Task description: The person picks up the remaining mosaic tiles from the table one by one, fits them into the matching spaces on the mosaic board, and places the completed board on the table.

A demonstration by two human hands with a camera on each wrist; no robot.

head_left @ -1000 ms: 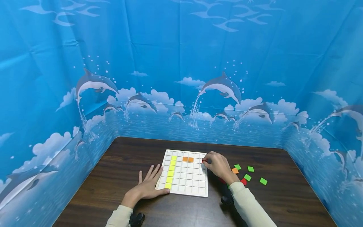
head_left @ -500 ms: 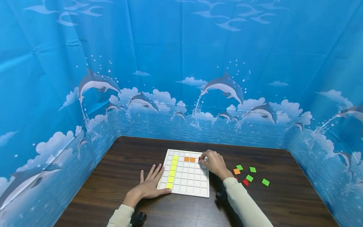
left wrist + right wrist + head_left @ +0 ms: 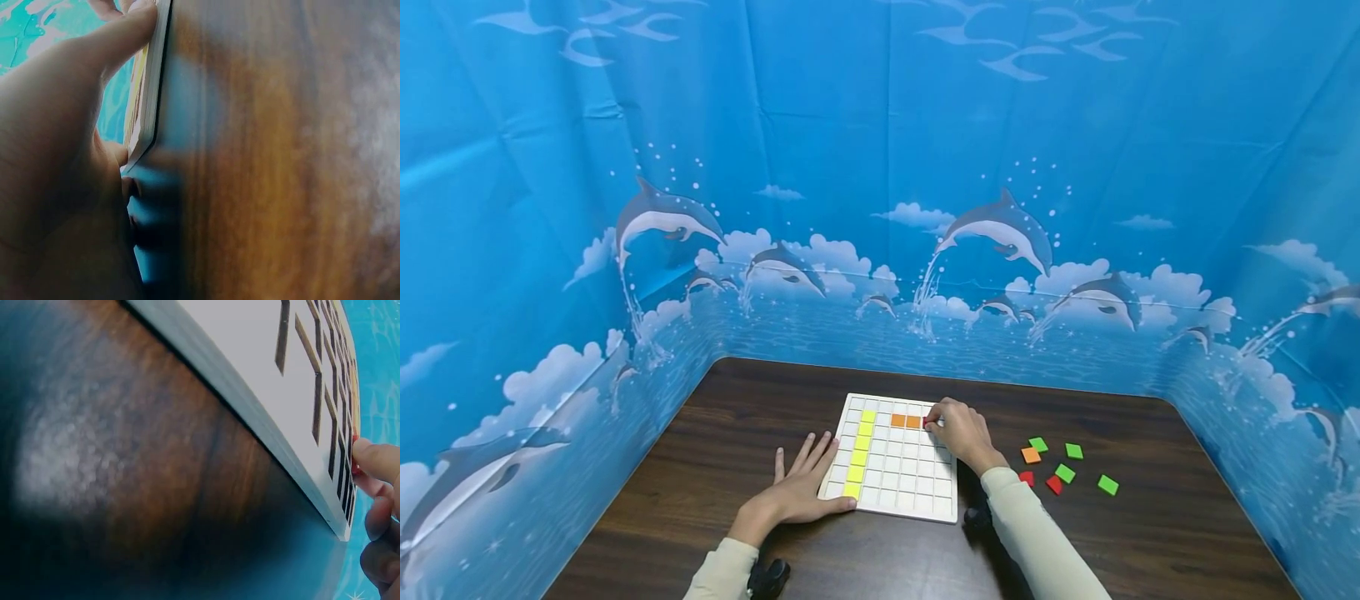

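Note:
A white grid board (image 3: pixel 904 481) lies flat on the dark wooden table. Down its left side runs a column of yellow square tiles (image 3: pixel 858 457), and two orange tiles (image 3: pixel 906 422) sit side by side near its far edge. My left hand (image 3: pixel 793 492) rests spread at the board's left edge, its thumb on the near left corner. With thumb and fingers my right hand (image 3: pixel 961 432) pinches a red tile (image 3: pixel 927 422) just right of the orange pair. Most of that tile is hidden by the fingers; a sliver of red shows in the right wrist view.
Loose tiles lie on the table right of the board: several green tiles (image 3: pixel 1074 451), an orange tile (image 3: pixel 1031 455) and two red tiles (image 3: pixel 1055 485). A blue dolphin-print curtain (image 3: pixel 880 208) surrounds the table's far and side edges.
My right hand has carried the red tile leftward across the board, up beside the orange pair. The left hand stays at the board's edge. The head view has shifted slightly.

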